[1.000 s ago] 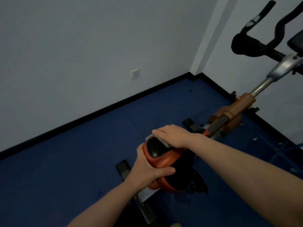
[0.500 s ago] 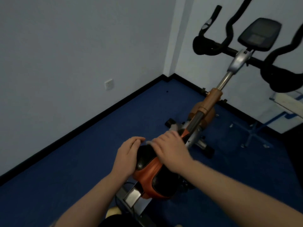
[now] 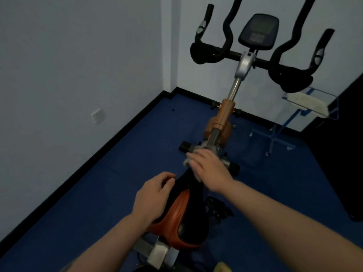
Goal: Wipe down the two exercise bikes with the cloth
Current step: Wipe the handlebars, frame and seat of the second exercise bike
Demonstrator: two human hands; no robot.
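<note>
Our left hand rests curled against the left side of the orange-and-black saddle. Our right hand presses the white cloth flat on the saddle's nose. Beyond stand the bike's handlebars and console.

orange-and-black saddle, white cloth, blue floor.

An orange-and-black exercise bike stands upright on blue flooring, handlebars toward the corner; a pale cloth lies crumpled on its saddle's nose.
</note>
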